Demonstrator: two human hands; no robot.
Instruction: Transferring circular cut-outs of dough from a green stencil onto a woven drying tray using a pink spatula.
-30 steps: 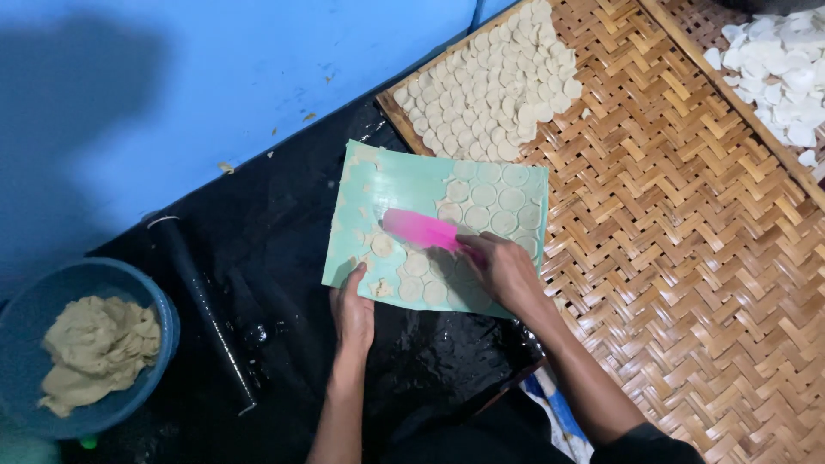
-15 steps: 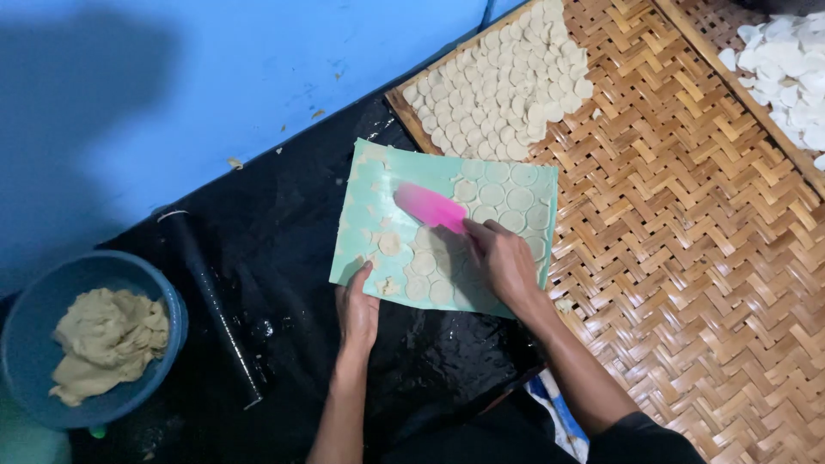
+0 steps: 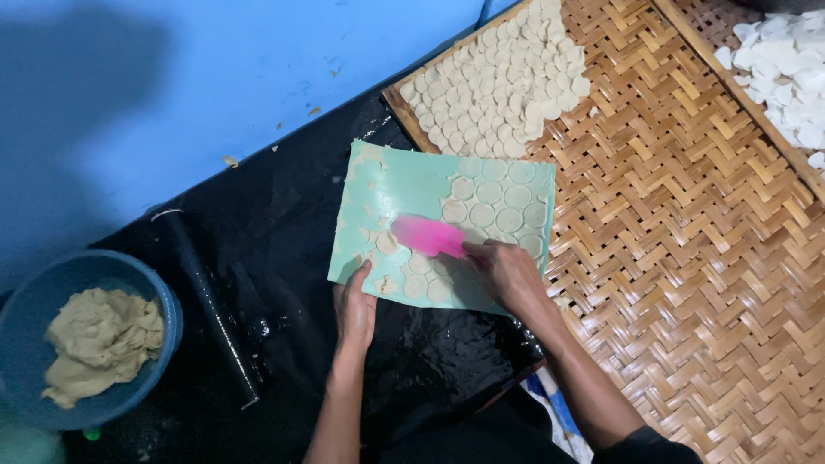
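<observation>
Blue wall across top left. Woven bamboo tray fills the right half, herringbone weave, wooden rim; a dense patch of pale round dough discs lies on its upper left part. A second tray at the top right corner carries white pieces. Black plastic sheet covers the floor between wall and tray, wet-looking. Blue bowl at lower left, holding a lump of tan dough. Black rolling pin lies diagonally on the sheet, just right of the bowl.

Light green mat lies centre, partly on the sheet and its right edge over the bamboo tray; cut dough rounds sit in rows on its right part, scraps along the left edge. Pink scraper lies flat on the mat's middle, blade pointing left, touching the rounds.

Right hand closed around the scraper's handle end, fingers curled. Left hand flat, fingers extended, pressing the mat's lower left edge, gripping nothing.
</observation>
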